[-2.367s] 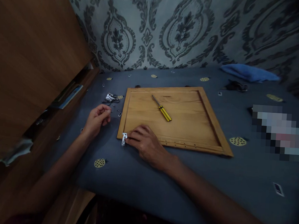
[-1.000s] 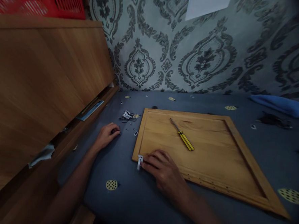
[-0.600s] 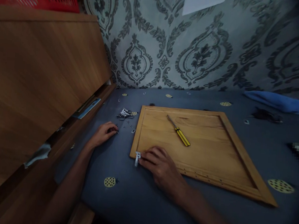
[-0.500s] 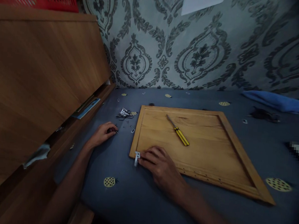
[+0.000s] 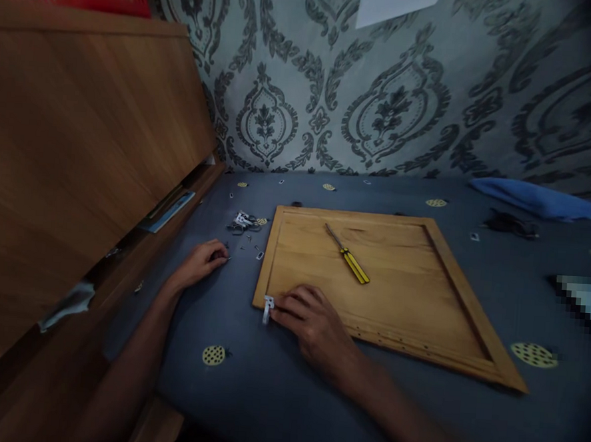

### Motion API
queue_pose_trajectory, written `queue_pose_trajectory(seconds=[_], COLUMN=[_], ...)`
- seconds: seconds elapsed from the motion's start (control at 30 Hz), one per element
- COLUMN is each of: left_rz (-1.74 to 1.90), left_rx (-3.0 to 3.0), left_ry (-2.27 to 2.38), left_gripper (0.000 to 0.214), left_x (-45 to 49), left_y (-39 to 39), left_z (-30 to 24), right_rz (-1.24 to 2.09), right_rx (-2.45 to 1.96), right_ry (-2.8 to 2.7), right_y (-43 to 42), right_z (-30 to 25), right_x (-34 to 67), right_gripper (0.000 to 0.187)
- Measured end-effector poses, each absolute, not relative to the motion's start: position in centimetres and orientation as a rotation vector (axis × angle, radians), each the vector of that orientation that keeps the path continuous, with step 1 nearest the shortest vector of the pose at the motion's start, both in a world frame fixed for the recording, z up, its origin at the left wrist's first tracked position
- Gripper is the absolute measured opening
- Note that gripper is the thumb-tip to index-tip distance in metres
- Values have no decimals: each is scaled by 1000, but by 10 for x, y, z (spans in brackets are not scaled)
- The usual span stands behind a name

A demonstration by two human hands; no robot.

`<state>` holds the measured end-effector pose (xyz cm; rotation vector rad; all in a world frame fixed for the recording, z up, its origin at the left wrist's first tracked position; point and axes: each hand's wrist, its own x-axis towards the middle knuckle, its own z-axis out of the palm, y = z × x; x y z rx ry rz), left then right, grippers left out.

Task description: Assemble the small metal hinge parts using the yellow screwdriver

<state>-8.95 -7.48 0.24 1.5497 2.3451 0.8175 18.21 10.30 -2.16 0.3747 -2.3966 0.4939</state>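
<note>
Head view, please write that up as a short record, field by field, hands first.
Left hand: left of the panel, pinching a thin piece too small to identify
Right hand: over the panel's near edge, touching the silver bracket
Bracket position: near left corner of the panel
Panel: framed wood, flat on the patterned blue cover
Screwdriver: yellow and black handle, lying on the panel
Metal pile: beyond the left hand
Far right: blue cloth

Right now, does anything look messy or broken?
A little messy: tiny metal bits lie scattered on the blue surface, left of the wooden panel, instead of gathered together. I see nothing spilled or broken.
</note>
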Motion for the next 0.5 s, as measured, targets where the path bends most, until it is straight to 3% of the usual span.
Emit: queue_pose_trajectory(seconds=[0.5], left_rz=[727], left_rx=[1599], left_ry=[2384], left_gripper=[18], left_x=[-81], left_y=[-75], left_z=[7], right_rz=[498], right_rx=[373], right_ry=[-2424], right_y=[103], right_z=[-22], right_x=[182], right_gripper=[25])
